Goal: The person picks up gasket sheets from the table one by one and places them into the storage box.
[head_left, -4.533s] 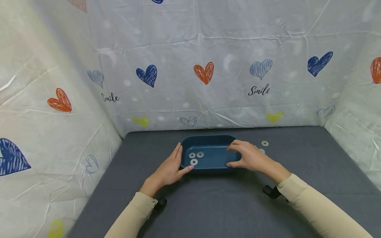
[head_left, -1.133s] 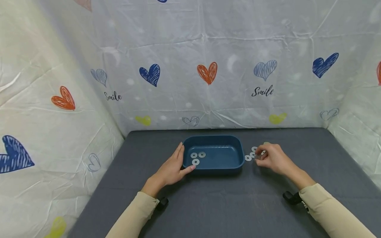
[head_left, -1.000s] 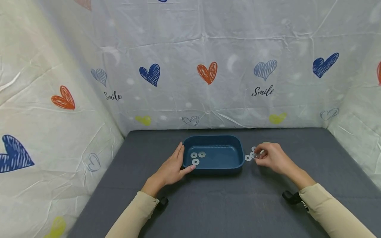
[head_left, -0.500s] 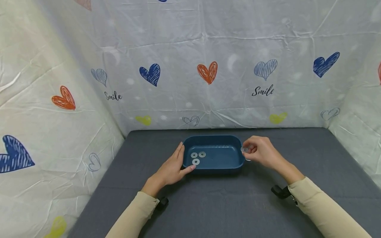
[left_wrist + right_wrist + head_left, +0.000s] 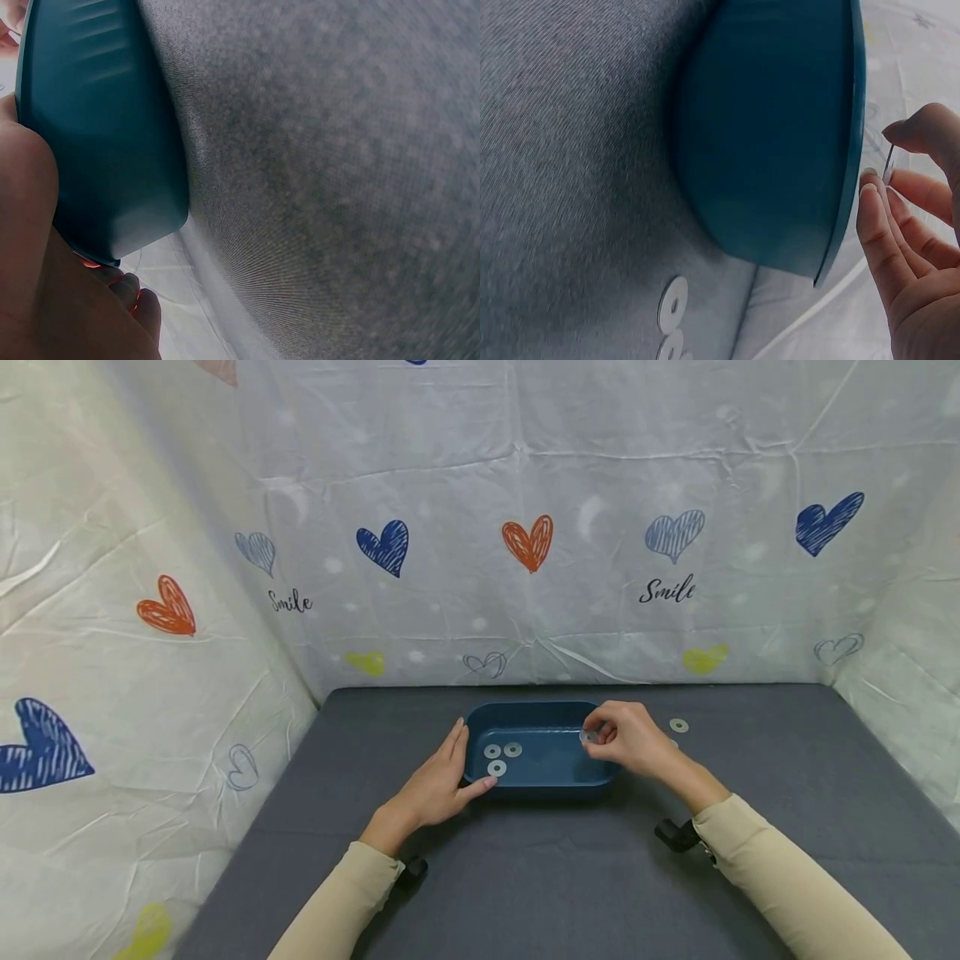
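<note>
A dark blue rectangular tray (image 5: 540,792) stands on the table. Three flat grey washers (image 5: 491,771) lie inside its left part. My left hand (image 5: 423,793) rests on the tray's left end, fingers straight along the outer wall and thumb on the near rim; in the left wrist view the same hand (image 5: 30,262) covers the tray's corner. Over the tray's right end, my right hand (image 5: 633,739) pinches a thin washer (image 5: 585,739) between thumb and fingertips. The right wrist view shows this washer (image 5: 889,161) edge-on, above the tray rim.
Right of the tray, loose washers (image 5: 672,727) lie on the grey cloth-covered table (image 5: 540,877), some of them hidden behind my right hand. The right wrist view catches several washers (image 5: 667,315) near the tray's end. A printed white curtain (image 5: 450,602) hangs behind the table.
My right hand has picked up a washer from the table and carried it leftward over the tray's right end. The left hand has stayed on the tray, with the three washers inside unmoved.
</note>
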### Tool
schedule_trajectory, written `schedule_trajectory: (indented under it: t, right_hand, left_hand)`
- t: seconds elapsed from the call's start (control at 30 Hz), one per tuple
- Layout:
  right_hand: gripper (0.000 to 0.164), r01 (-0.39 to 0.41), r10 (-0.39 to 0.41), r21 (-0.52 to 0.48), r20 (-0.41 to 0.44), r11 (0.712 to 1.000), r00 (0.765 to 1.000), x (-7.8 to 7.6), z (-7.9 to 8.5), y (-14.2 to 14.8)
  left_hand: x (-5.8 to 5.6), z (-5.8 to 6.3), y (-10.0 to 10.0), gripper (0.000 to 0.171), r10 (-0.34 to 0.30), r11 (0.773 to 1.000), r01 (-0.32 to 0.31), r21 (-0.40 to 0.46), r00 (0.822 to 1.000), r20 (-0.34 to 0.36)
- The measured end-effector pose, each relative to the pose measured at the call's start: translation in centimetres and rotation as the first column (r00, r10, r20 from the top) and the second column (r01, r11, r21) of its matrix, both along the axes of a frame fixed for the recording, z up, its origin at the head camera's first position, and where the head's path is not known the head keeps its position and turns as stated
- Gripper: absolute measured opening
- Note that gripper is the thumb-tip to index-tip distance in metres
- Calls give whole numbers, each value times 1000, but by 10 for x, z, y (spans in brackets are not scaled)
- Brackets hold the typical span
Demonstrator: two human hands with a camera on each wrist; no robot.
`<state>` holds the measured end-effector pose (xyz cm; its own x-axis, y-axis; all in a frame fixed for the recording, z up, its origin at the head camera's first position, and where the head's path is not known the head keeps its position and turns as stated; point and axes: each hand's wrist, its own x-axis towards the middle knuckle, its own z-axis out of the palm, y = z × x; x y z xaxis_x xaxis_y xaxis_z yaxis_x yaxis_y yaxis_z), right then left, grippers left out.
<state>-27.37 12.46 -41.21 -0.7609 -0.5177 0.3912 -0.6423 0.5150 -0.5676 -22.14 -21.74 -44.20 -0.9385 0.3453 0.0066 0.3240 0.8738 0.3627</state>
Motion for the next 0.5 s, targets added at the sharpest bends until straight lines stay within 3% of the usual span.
schedule_trajectory:
  t: [0.2,0.5]
  right_hand:
    - [15,-42,42,3,-12,999,999,-4,-2,-14]
    - [16,-102,101,46,40,994,994,-9,-6,-42]
  left_hand:
    - [-1,0,-1,106,-1,1000,1,-5,1000,-7]
    - [-1,0,0,107,-1,1000,1,3,1000,-7]
